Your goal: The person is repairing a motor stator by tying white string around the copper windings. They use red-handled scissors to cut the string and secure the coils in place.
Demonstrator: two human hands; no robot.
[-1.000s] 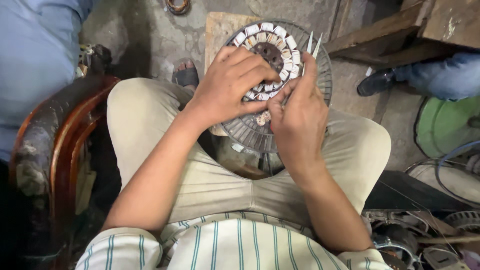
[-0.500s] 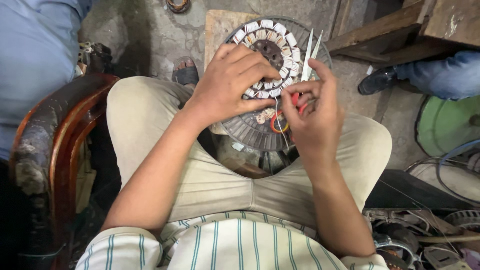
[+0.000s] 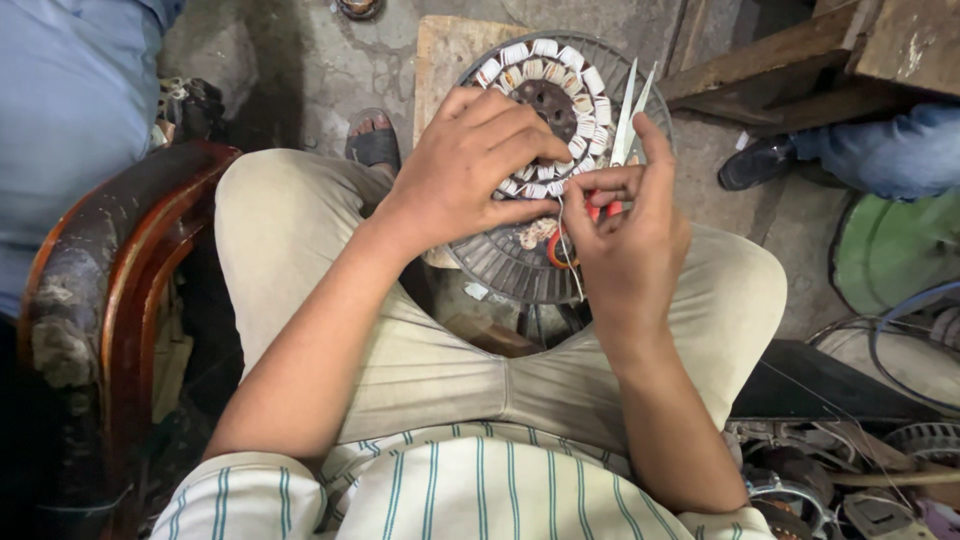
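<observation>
A round metal fan motor stator [image 3: 560,100], ringed with white-wrapped coils, rests between my knees. My left hand [image 3: 470,165] lies over its near left side, fingers curled on the coils. My right hand [image 3: 625,235] holds a pair of scissors [image 3: 627,120] with red-orange handles, the blades slightly apart and pointing up over the stator's right edge. A thin thread [image 3: 570,250] hangs by my right fingers. The handles are mostly hidden in my fingers.
A dark wooden chair arm [image 3: 110,290] curves at the left beside a person in a blue shirt [image 3: 60,110]. Another person's shoe [image 3: 755,160] and jeans [image 3: 890,150] are at the right. A green round object [image 3: 890,250], wire hoops and motor parts [image 3: 850,470] lie lower right.
My right hand has lifted off the stator and turned, bringing the scissors upright with the red handles showing. My left hand has stayed on the coils.
</observation>
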